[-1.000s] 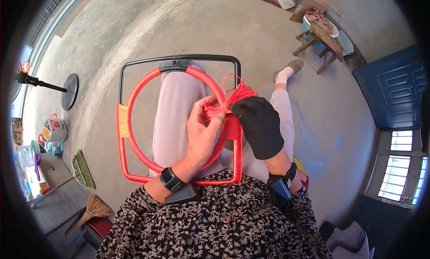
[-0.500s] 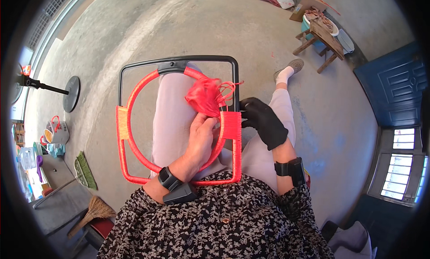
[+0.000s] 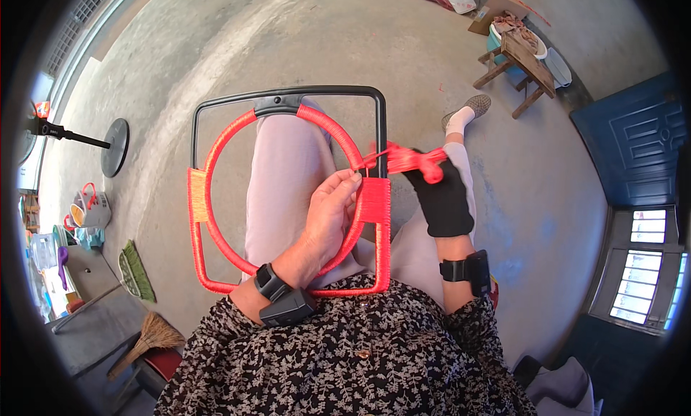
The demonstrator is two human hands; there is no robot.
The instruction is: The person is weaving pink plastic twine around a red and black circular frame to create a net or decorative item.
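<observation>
From the head camera I look down on a square metal frame (image 3: 288, 99) lying across the seated person's lap, its upper half bare black, its lower bars and an inner ring (image 3: 216, 146) wound in red cord. The left hand (image 3: 327, 214), bare, lies across the ring's right side with its fingers curled, the fingertips (image 3: 353, 177) pinched on the red cord (image 3: 392, 157) just where ring and right upright meet. The right hand (image 3: 443, 196), in a black glove, is closed round a loose bunch of that same cord just outside the frame's right bar, and the strand runs taut between the two hands. A densely wrapped red block (image 3: 374, 200) sits on the upright directly below the pinch, touching the left hand's knuckles. Each wrist carries a black band with a small device.

Around the work: a bare concrete floor, the person's sock and shoe (image 3: 468, 114) stretched out beyond the frame, and a small wooden stool (image 3: 515, 56) with a tub behind it, well apart at upper right. A blue door (image 3: 633, 153) stands at the right edge. At left I see a round-based black stand (image 3: 108, 146), a cluster of coloured containers (image 3: 86, 211), a green brush (image 3: 135, 272) and a straw broom (image 3: 147, 340). Nothing lies between the hands and the frame; the left forearm covers the ring's lower right arc.
</observation>
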